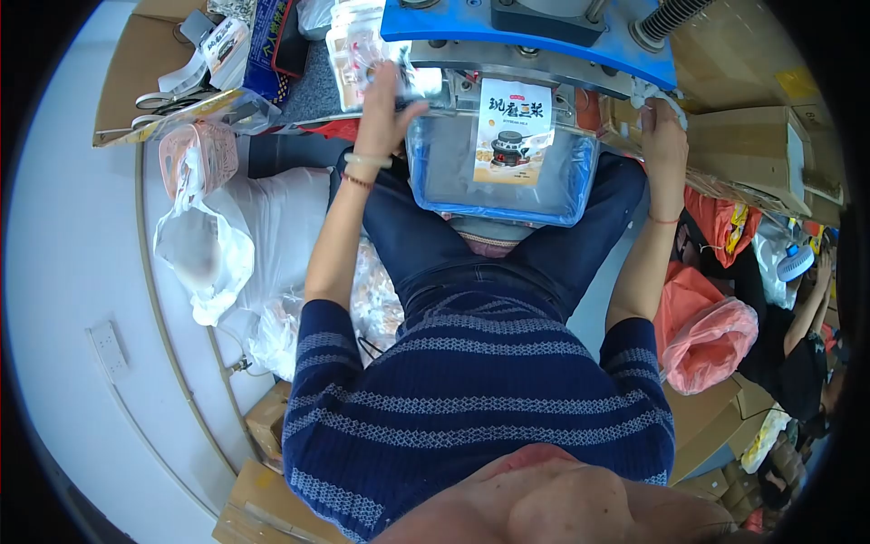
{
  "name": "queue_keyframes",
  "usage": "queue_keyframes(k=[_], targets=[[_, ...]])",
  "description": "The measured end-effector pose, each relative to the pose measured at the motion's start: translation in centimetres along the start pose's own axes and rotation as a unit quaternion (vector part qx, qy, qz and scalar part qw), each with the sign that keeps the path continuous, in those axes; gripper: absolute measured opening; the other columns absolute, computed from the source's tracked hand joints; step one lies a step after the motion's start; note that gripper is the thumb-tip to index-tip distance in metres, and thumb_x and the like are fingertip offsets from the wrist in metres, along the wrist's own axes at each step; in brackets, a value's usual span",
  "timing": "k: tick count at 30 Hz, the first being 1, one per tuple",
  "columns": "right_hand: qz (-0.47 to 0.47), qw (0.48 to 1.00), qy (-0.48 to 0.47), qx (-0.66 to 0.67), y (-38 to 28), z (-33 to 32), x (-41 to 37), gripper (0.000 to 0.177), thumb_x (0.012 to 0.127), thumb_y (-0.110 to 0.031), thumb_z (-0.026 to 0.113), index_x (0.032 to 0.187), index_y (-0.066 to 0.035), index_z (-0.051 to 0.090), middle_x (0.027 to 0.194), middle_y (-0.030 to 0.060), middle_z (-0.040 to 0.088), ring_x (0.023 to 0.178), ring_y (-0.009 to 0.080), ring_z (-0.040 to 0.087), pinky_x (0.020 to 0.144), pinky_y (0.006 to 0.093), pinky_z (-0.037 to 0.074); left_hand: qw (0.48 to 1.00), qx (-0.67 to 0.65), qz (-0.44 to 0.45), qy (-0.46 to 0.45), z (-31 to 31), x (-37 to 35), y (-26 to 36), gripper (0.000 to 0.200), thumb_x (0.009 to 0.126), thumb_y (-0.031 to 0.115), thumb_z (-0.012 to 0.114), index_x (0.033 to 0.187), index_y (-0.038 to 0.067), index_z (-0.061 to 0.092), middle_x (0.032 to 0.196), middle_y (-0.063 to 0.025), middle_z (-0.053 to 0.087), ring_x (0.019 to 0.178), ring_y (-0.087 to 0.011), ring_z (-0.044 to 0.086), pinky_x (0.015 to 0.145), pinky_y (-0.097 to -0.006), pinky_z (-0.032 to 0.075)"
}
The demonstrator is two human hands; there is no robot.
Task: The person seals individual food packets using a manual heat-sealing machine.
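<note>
My left hand (384, 113) reaches forward over a stack of printed packets (349, 68), fingers stretched out and thumb apart. A printed pouch (515, 127) with black characters and a picture of a millstone lies under the front of a blue press (544, 34). Its lower part hangs over a tray lined with blue plastic (507, 214), which rests between my thighs. To the right, my right hand (666, 131) is raised beside the press, fingers curled at some lumpy white material (666, 93); I cannot tell what they grip.
Scissors (156, 102) and packets sit in an open carton at the far left. Below are a pink basket (201, 150) and white plastic sacks (272, 213). Cardboard boxes (748, 150) and red bags (702, 340) stand at right. Another person's arm (811, 299) shows beyond them.
</note>
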State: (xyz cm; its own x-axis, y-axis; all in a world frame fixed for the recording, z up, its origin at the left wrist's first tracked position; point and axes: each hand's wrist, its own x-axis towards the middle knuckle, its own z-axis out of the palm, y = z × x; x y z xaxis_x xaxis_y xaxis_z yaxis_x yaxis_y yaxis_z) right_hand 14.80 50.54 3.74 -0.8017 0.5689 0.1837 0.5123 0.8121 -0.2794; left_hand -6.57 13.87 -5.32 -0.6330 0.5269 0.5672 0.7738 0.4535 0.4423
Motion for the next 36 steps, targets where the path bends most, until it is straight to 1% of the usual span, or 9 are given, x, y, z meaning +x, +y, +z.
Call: queue_keyframes(k=[3, 7, 9, 14, 21, 25, 27, 33, 36], targets=[[-0.056, 0.98, 0.188, 0.041, -2.3, -1.8, -1.9, 0.021, 0.098, -0.021, 0.056, 0.104, -0.005, 0.068, 0.094, 0.0177, 0.069, 0.087, 0.0375, 0.067, 0.077, 0.0413, 0.053, 0.987, 0.108, 0.038, -0.114, -2.3, -2.8, 1.1, 0.053, 0.075, 0.0, 0.067, 0.127, 0.004, 0.059, 0.133, -0.0141, 0.059, 0.131, -0.032, 0.049, 0.105, -0.045, 0.041], [-0.001, 0.939, 0.054, 0.339, -6.9, -3.5, -5.7, 0.017, 0.091, -0.012, 0.068, 0.106, -0.003, 0.068, 0.092, 0.007, 0.069, 0.081, 0.0127, 0.063, 0.073, 0.0265, 0.05, 0.983, -0.099, -0.155, -0.007, -4.4, -1.7, 3.6, 0.038, 0.069, -0.011, 0.06, 0.102, 0.005, 0.072, 0.104, -0.0131, 0.071, 0.1, -0.0289, 0.067, 0.089, -0.0373, 0.051], [-0.012, 0.894, -0.042, 0.445, -8.9, -0.6, -7.5, 0.016, 0.089, -0.009, 0.071, 0.102, -0.001, 0.069, 0.093, 0.0049, 0.068, 0.083, 0.008, 0.061, 0.072, 0.025, 0.049, 0.988, -0.088, -0.122, 0.018, -5.0, -0.6, 5.7, 0.038, 0.068, -0.011, 0.06, 0.101, 0.006, 0.072, 0.102, -0.0123, 0.071, 0.098, -0.0277, 0.067, 0.087, -0.0368, 0.051], [-0.177, 0.857, 0.078, 0.478, -14.7, -4.0, -5.9, 0.017, 0.085, -0.004, 0.073, 0.101, -0.001, 0.071, 0.096, 0.0066, 0.068, 0.08, 0.0127, 0.062, 0.072, 0.0246, 0.049, 0.986, 0.115, 0.084, 0.088, -4.3, 2.2, 4.9, 0.037, 0.069, -0.007, 0.06, 0.101, 0.009, 0.068, 0.096, -0.0069, 0.069, 0.091, -0.0259, 0.064, 0.079, -0.036, 0.05], [-0.1, 0.899, -0.037, 0.426, -11.3, -0.5, -7.1, 0.02, 0.087, -0.007, 0.072, 0.107, -0.002, 0.071, 0.103, 0.0086, 0.068, 0.088, 0.0154, 0.063, 0.076, 0.026, 0.05, 0.997, -0.035, -0.057, -0.038, -2.3, -1.9, 0.7, 0.044, 0.074, -0.012, 0.055, 0.113, 0.003, 0.069, 0.117, -0.0135, 0.068, 0.113, -0.0291, 0.064, 0.097, -0.0372, 0.049], [-0.107, 0.881, -0.074, 0.455, -12.2, 0.5, -9.4, 0.022, 0.085, -0.005, 0.073, 0.106, -0.002, 0.071, 0.1, 0.0078, 0.069, 0.086, 0.0151, 0.064, 0.077, 0.0263, 0.05, 0.998, -0.037, -0.051, -0.001, -5.8, 0.8, 6.1, 0.036, 0.075, -0.014, 0.056, 0.104, 0.0, 0.072, 0.105, -0.0126, 0.073, 0.097, -0.0252, 0.07, 0.087, -0.0323, 0.053], [-0.099, 0.881, -0.091, 0.454, -13.3, -0.1, -9.0, 0.021, 0.084, -0.004, 0.074, 0.105, -0.002, 0.071, 0.098, 0.0073, 0.07, 0.086, 0.0151, 0.065, 0.077, 0.0264, 0.051, 0.927, -0.285, -0.236, -0.063, -5.9, 0.5, 7.9, 0.034, 0.08, -0.013, 0.056, 0.108, -0.002, 0.071, 0.102, -0.0083, 0.073, 0.09, -0.0153, 0.069, 0.081, -0.0261, 0.053], [-0.27, 0.876, 0.077, 0.391, -15.8, -3.5, -5.3, 0.022, 0.083, -0.005, 0.074, 0.104, -0.002, 0.069, 0.099, 0.0116, 0.07, 0.088, 0.0236, 0.067, 0.079, 0.0311, 0.052, 0.903, -0.342, -0.232, -0.12, -6.7, 2.6, 13.2, 0.019, 0.088, 0.004, 0.07, 0.106, -0.001, 0.073, 0.095, -0.0037, 0.073, 0.08, -0.0057, 0.062, 0.071, -0.0209, 0.051], [-0.291, 0.908, -0.063, 0.296, -14.3, -5.5, -3.8, 0.016, 0.09, -0.011, 0.066, 0.104, -0.003, 0.068, 0.1, 0.013, 0.069, 0.093, 0.0298, 0.066, 0.08, 0.0348, 0.052, 0.858, -0.305, -0.283, -0.302, -7.3, 2.8, 12.8, 0.019, 0.086, 0.011, 0.074, 0.101, -0.001, 0.074, 0.093, -0.0082, 0.075, 0.083, -0.007, 0.064, 0.076, -0.0243, 0.053]])
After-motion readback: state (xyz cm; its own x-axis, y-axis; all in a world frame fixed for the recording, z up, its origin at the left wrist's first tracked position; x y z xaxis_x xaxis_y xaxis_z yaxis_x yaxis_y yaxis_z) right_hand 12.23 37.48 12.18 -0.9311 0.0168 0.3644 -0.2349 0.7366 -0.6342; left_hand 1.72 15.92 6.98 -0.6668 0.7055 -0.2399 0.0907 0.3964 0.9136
